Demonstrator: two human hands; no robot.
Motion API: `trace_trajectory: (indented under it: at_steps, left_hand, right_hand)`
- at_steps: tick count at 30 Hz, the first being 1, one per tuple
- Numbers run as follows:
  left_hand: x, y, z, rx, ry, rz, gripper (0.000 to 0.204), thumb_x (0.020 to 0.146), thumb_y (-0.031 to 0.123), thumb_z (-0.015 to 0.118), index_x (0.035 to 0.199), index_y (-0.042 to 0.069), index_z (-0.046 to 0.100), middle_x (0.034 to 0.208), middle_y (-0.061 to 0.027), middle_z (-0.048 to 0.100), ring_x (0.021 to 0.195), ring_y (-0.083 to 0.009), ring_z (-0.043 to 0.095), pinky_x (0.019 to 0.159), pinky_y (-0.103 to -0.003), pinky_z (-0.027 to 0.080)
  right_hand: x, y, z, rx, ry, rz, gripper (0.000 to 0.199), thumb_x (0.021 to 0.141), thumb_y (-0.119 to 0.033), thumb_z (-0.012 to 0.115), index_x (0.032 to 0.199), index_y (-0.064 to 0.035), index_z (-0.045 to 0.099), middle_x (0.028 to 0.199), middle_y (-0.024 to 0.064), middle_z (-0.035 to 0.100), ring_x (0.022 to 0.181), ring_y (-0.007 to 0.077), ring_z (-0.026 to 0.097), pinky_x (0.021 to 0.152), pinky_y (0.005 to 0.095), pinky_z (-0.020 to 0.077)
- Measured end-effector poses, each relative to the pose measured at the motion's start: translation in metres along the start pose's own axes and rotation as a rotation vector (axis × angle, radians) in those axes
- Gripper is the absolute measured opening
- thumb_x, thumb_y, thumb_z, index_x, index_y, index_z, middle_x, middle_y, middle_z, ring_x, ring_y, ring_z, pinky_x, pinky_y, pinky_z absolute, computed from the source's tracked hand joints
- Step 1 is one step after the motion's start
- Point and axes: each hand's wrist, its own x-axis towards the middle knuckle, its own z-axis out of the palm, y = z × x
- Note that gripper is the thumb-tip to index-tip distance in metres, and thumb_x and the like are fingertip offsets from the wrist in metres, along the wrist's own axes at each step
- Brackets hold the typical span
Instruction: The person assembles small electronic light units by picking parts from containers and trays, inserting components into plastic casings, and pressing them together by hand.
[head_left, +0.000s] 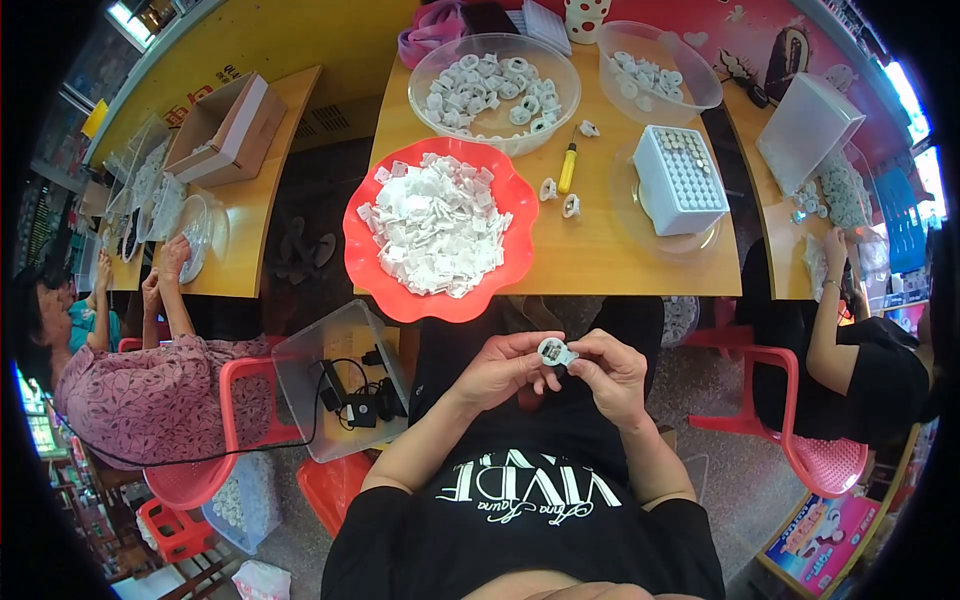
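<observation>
Above my lap, just off the table's front edge, a small white round plastic part with metal pieces inside is held between both hands. My left hand pinches its round side. With thumb and fingers closed, my right hand grips the narrower end. Nearest to them on the table is a red wavy-rimmed bowl heaped with flat white plastic pieces. A yellow-handled screwdriver lies farther right, among three loose white parts like the held one.
Two clear basins of white parts stand at the back. A white box with a grid of round pieces sits at right. Below left is a clear bin with black cables. People sit at side tables left and right, on red chairs.
</observation>
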Motion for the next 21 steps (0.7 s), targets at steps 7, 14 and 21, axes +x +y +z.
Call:
trace_trajectory:
  at_steps: [7,14,21]
  left_hand:
    - [-0.002,-0.001,0.0,-0.008,-0.005,-0.023,0.041,0.101,0.021,0.046,0.136,-0.002,0.045,0.102,-0.0093,0.063,0.081,-0.0157,0.063,0.068,-0.024,0.05]
    - [-0.001,-0.004,0.001,0.036,0.008,-0.024,0.043,0.101,0.023,0.045,0.138,0.001,0.045,0.102,-0.0058,0.063,0.078,-0.0118,0.061,0.066,-0.021,0.045]
    - [-0.004,-0.003,0.001,0.068,0.014,-0.029,0.043,0.102,0.024,0.043,0.138,0.0,0.045,0.098,-0.0038,0.062,0.077,-0.0111,0.06,0.065,-0.022,0.045]
  right_hand:
    - [0.002,-0.007,0.009,-0.168,-0.025,-0.096,0.016,0.081,0.011,0.062,0.096,0.0053,0.065,0.08,0.0078,0.06,0.072,0.0136,0.059,0.062,0.0237,0.0467]
    - [0.0,0.001,0.02,-0.258,0.078,-0.103,0.014,0.081,0.013,0.061,0.092,0.0042,0.063,0.079,0.0093,0.06,0.067,0.0142,0.06,0.06,0.0233,0.0479]
    - [0.004,-0.004,0.028,-0.437,0.054,-0.354,0.009,0.083,0.012,0.059,0.089,0.0051,0.06,0.077,0.0107,0.057,0.057,0.0144,0.061,0.051,0.0261,0.0496]
